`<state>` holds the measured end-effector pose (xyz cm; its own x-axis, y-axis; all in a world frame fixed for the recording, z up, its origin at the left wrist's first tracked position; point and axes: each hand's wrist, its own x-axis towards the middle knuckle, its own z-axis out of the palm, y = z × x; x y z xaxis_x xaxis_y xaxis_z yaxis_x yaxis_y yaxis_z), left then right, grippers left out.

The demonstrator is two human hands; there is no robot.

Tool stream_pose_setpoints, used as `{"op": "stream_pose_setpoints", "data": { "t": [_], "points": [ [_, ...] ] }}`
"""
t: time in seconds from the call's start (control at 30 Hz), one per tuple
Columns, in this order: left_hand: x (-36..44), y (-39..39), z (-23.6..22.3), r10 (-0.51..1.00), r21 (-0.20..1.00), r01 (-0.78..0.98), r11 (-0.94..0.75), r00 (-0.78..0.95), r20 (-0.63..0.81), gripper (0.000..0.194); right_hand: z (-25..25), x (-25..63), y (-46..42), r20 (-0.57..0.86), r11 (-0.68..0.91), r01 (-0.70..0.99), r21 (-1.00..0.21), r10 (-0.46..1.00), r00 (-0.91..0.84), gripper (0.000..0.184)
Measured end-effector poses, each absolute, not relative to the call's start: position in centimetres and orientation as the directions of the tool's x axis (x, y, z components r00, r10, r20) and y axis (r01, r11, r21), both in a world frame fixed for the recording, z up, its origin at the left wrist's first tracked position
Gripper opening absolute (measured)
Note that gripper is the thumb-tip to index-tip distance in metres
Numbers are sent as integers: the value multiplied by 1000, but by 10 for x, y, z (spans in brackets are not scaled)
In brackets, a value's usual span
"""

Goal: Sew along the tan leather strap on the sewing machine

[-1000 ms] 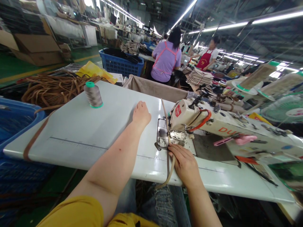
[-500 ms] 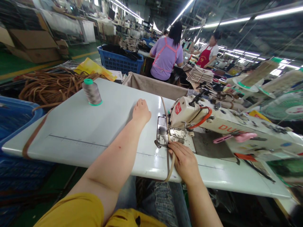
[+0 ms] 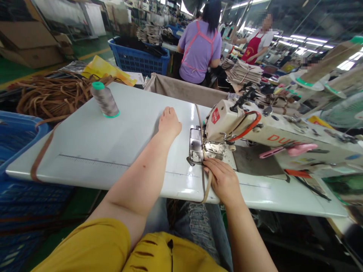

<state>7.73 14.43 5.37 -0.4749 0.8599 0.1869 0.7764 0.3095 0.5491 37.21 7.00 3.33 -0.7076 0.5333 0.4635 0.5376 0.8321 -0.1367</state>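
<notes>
A thin brown strap (image 3: 202, 132) runs across the white table (image 3: 119, 151) and under the foot of a white sewing machine (image 3: 244, 124), then hangs over the near edge. My right hand (image 3: 222, 180) lies at the metal plate in front of the needle, fingers closed on the strap. My left hand (image 3: 169, 122) rests on the table left of the machine, its fingers curled down and hidden from me; nothing shows in it.
A grey thread cone (image 3: 104, 99) stands on the table's far left. Another brown strap (image 3: 42, 153) lies over the left edge above a blue crate (image 3: 17, 139). A heap of brown straps (image 3: 53, 94) lies beyond. Two people work behind, near a blue basket (image 3: 138, 58).
Both hands keep their places on the table. The loop of strap hanging below my right hand has grown shorter, and my view has tipped downward.
</notes>
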Motion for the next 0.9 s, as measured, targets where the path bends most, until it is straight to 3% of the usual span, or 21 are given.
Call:
{"op": "stream_pose_setpoints", "data": {
  "t": [0.63,0.9],
  "points": [
    [72,155,36,854,608,748,266,-476,211,66,34,370,68,486,836,528,-150,527,-697,23],
    [73,153,35,851,571,776,269,-469,236,61,33,372,68,456,818,547,-178,562,-690,28]
  ]
}}
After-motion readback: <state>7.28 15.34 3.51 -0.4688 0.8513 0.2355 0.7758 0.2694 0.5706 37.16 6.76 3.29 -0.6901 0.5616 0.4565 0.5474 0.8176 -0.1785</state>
